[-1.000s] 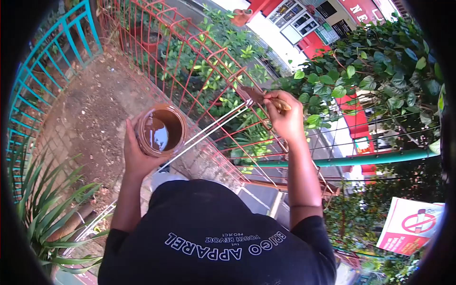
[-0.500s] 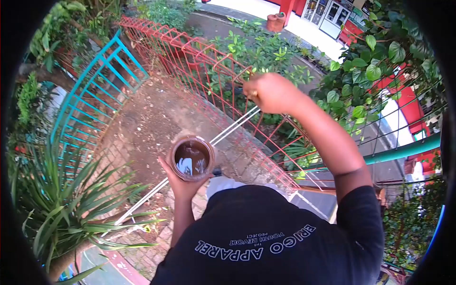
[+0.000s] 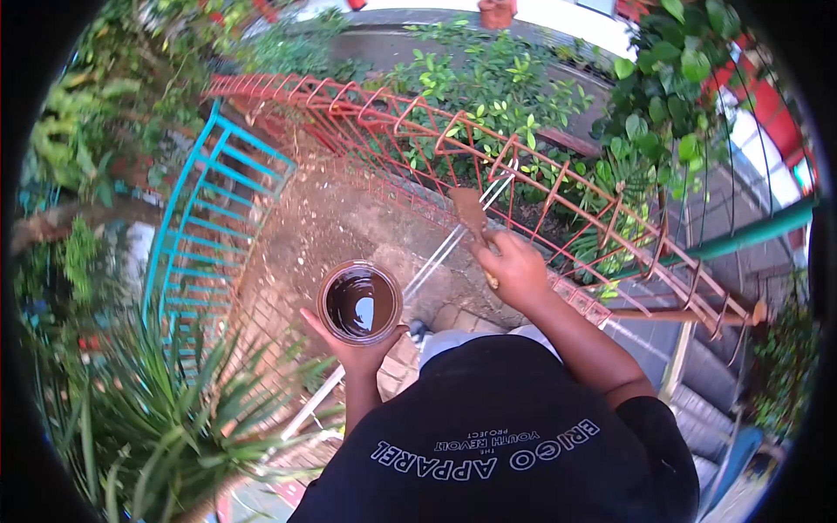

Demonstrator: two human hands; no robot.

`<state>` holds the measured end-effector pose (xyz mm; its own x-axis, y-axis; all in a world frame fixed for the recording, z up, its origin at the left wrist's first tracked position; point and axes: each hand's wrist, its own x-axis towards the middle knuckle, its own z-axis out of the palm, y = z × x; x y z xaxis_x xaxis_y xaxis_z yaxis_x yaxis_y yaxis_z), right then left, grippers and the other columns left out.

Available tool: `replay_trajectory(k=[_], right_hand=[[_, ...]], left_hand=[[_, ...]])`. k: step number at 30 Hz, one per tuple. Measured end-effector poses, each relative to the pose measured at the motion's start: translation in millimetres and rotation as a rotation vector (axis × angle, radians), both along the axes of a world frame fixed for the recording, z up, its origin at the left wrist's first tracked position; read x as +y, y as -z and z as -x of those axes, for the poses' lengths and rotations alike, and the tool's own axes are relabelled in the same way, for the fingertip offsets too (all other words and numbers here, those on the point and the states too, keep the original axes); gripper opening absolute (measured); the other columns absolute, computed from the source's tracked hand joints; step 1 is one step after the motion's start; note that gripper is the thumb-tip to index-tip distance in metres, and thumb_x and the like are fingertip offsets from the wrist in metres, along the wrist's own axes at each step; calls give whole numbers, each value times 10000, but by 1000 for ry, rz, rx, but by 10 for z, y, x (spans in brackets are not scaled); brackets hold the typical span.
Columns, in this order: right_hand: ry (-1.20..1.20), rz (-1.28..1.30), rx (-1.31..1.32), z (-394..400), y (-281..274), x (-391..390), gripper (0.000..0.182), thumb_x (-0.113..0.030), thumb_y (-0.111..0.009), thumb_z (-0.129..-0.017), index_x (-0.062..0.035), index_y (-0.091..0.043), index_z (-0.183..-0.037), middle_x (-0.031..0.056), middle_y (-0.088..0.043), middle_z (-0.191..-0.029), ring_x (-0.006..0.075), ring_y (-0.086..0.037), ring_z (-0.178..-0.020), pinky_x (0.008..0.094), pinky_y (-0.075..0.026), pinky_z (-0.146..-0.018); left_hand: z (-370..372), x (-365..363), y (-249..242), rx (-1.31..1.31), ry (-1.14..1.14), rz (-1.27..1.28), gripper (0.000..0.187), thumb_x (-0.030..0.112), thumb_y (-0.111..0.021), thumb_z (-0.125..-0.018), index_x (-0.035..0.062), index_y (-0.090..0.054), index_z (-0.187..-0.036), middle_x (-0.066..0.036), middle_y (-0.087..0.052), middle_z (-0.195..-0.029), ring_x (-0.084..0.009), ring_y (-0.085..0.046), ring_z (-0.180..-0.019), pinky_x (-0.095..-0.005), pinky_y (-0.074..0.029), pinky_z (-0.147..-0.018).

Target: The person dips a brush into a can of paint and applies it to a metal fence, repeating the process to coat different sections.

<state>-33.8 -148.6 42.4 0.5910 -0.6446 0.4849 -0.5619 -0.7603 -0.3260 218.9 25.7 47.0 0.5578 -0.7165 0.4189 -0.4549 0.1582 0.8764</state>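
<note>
My left hand (image 3: 356,350) holds a round jar (image 3: 399,301) from below and the side, its open mouth facing up. Dark brown glossy liquid (image 3: 347,296) fills part of the jar. To the right, my right hand (image 3: 514,268) is closed round the handle of a flat brush (image 3: 470,207), its brown, wide end pointing up and left. Beyond the brush runs the red wire fence (image 3: 449,131), with peeling, rusty-looking bars. Two thin white cords (image 3: 436,259) pass between the jar and the brush.
A teal metal fence (image 3: 209,166) curves at the left. Long-leaved plants (image 3: 166,410) fill the lower left. Green shrubs (image 3: 488,87) grow behind the red fence. Leafy vines (image 3: 649,105) hang at the upper right, near a green pipe (image 3: 741,235). Steps (image 3: 702,414) lie at the right.
My right hand has come down and back from the fence, and the brush now shows clearly. The jar sits slightly lower and farther right, and the view has shifted.
</note>
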Motion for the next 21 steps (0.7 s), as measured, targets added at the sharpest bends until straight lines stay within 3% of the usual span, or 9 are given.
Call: replay_trajectory(k=[4,9,12,13,17,20,21], right_hand=[[142,171,-81,-366,109,-112,326,-124,-661,-813,-210,-694,-1125,108,-658,-1187,294,-697,-1004,405,-595,-773],[425,143,-219,-796,54,-222,292,-87,-662,-857,-190,-692,-1128,116,-669,-1213,334,-707,-982,404,-604,-779],[552,186,-376,-820,364,26,428,-63,-715,-783,-236,-667,-1172,118,-659,-1215,334,-703,-979,407,-604,-773],[580,190,-403,-837,433,118,476,-50,-749,-743,-233,-674,-1176,126,-658,-1219,343,-711,-971,415,-608,-775],[552,174,-334,-1013,451,264,420,-44,-737,-777,-198,-672,-1163,117,-657,-1202,344,-711,-939,424,-608,-760],[612,154,-515,-1137,224,87,406,-54,-739,-796,-203,-665,-1166,97,-659,-1144,336,-705,-920,421,-605,-744],[654,141,-581,-1123,42,75,308,42,-727,-809,-100,-667,-1075,128,-640,-1057,332,-697,-852,392,-582,-745]], left_hand=[[-520,-131,-37,-217,101,-116,1667,222,-1040,-484,96,210,-1580,-165,-374,-1547,-309,-465,-1378,-475,-352,-1174],[-1136,-192,-70,-75,311,-104,1674,248,-1042,-488,100,225,-1572,-152,-371,-1554,-294,-455,-1386,-473,-351,-1173],[-1406,-178,-167,-280,352,-128,1664,227,-1037,-505,96,236,-1568,-151,-375,-1551,-291,-462,-1378,-461,-364,-1166],[-1462,-180,-146,-233,357,-117,1664,228,-1037,-507,94,238,-1567,-150,-376,-1550,-290,-462,-1378,-460,-363,-1166],[-1551,-121,-127,-124,393,-86,1665,225,-1037,-511,85,247,-1562,-148,-378,-1547,-287,-460,-1375,-452,-358,-1168],[-1571,-64,-137,-121,418,-45,1641,175,-1027,-519,100,228,-1575,-143,-378,-1545,-288,-457,-1376,-455,-367,-1163],[-1578,-40,-95,-118,407,-32,1633,161,-1023,-521,105,221,-1579,-141,-378,-1545,-289,-457,-1376,-456,-369,-1162]])
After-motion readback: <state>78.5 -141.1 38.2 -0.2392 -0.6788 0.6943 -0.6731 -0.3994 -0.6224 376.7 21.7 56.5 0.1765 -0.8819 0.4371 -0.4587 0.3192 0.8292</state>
